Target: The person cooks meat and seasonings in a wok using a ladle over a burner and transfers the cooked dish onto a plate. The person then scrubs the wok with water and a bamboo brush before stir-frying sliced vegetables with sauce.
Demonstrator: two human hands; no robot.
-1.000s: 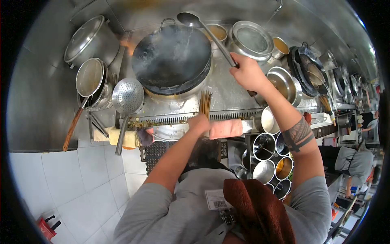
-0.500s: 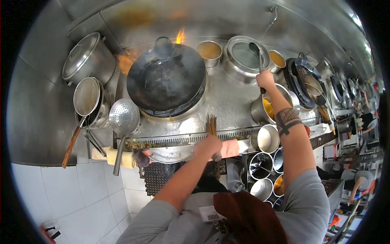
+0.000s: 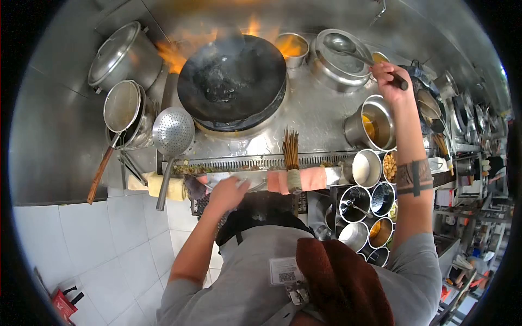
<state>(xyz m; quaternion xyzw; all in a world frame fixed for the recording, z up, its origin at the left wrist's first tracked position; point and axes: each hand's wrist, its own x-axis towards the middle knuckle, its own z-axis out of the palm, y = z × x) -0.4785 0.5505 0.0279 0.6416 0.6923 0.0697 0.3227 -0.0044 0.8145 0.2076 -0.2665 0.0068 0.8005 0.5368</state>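
My right hand (image 3: pixel 392 81) is closed round the dark handle of a ladle (image 3: pixel 340 43), whose bowl hangs over a round glass-topped lid (image 3: pixel 340 60) on a pot. Over the stove's front edge, my left hand (image 3: pixel 228 194) holds nothing, its fingers stretched out and partly blurred. A curved metal piece (image 3: pixel 255 182) lies just beside it. To its right, a bamboo wok brush (image 3: pixel 291 155) rests across the front rail on pink cloths (image 3: pixel 314 179). Smoke rises from a black wok (image 3: pixel 231 81) on the burner, with a shiny wet patch inside.
Flames (image 3: pixel 172 56) flare behind the wok. A perforated skimmer (image 3: pixel 173 131), a strainer (image 3: pixel 121 107) and a lidded pot (image 3: pixel 120 60) are at left. At right are a steel pot (image 3: pixel 379 122) with orange liquid and several seasoning tins (image 3: pixel 354 204).
My left hand has let go of the brush on the rail and moved left. My right hand has lifted the ladle and swung it to a sideways slant. The flames have grown.
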